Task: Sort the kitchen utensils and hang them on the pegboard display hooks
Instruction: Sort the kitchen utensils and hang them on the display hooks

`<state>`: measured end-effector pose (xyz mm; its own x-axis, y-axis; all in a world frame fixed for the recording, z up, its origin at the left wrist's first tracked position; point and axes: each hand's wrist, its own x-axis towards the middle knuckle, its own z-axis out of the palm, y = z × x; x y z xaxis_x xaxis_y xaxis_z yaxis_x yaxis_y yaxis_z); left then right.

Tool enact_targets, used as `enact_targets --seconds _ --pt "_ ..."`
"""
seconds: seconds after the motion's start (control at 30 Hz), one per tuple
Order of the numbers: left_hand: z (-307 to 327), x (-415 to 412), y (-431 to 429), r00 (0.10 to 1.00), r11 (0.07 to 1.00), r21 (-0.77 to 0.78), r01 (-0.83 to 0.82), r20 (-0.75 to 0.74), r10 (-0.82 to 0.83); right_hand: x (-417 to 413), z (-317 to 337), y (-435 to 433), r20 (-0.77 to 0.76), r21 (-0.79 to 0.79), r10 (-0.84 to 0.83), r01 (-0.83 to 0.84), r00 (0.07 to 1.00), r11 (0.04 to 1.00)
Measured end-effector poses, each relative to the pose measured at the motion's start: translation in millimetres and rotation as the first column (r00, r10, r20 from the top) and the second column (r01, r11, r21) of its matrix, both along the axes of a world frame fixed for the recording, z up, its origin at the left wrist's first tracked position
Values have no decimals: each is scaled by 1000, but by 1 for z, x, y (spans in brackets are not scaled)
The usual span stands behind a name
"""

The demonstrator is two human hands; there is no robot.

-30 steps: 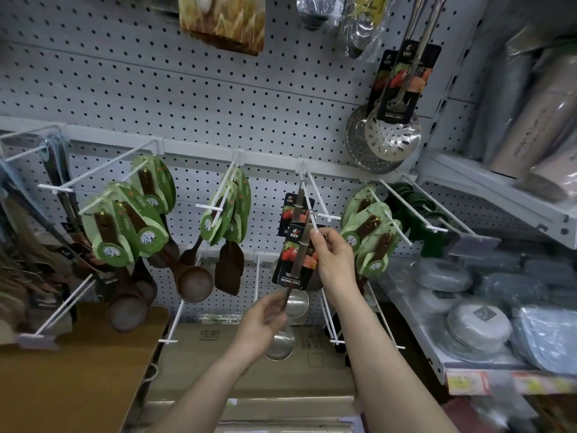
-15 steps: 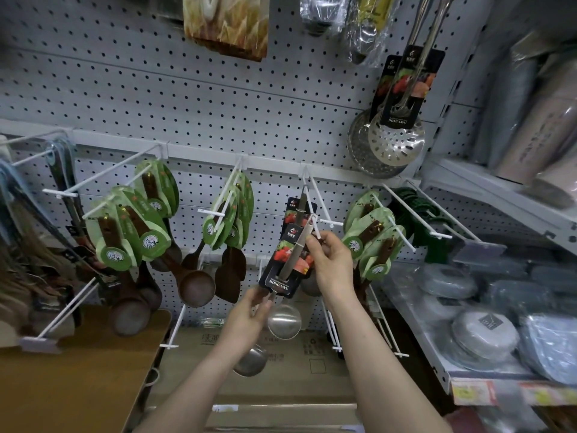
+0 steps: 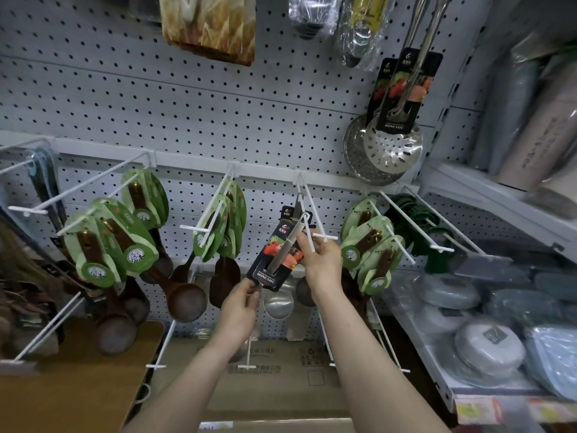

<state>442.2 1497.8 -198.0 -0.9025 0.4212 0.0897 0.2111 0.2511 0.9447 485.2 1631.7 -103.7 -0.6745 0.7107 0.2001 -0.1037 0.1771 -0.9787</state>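
A steel ladle with a black printed card [image 3: 274, 260] is tilted in front of the middle white pegboard hook [image 3: 312, 226]. My right hand [image 3: 321, 260] pinches the upper end of its handle right at the hook's tip. My left hand [image 3: 242, 303] grips the shaft just below the card. The ladle's bowl is hidden behind my left forearm. Another carded steel ladle [image 3: 279, 303] hangs behind on the same hook.
Wooden spoons with green cards [image 3: 106, 245] hang on hooks to the left, more [image 3: 371, 248] to the right. Steel skimmers [image 3: 393, 145] hang above right. A shelf of wrapped lids [image 3: 487, 348] is at right, a cardboard box [image 3: 271, 379] below, a wooden board [image 3: 71, 385] lower left.
The ladle has tilted, its lower end swinging left with my left hand. My right hand has kept the handle's top at the hook tip. The view has shifted slightly.
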Motion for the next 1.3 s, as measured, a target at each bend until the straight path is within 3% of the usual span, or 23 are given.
enact_targets --seconds 0.23,0.37,0.53,0.9,1.3 --pt "-9 -9 9 1000 991 -134 -20 -14 18 -3 -14 11 49 78 28 -32 998 996" --pt "-9 -2 9 1000 992 -124 -14 -21 11 4 -23 11 68 79 48 -54 997 995" --pt "-16 4 -1 993 993 -48 -108 -56 105 18 -37 7 91 84 -39 31 995 996" --pt "5 45 -30 995 996 75 55 -82 -49 64 -38 -29 146 79 -31 20 989 997" --pt "30 93 -75 948 967 77 243 -231 -220 144 -29 -65 262 362 0 -98 965 927"
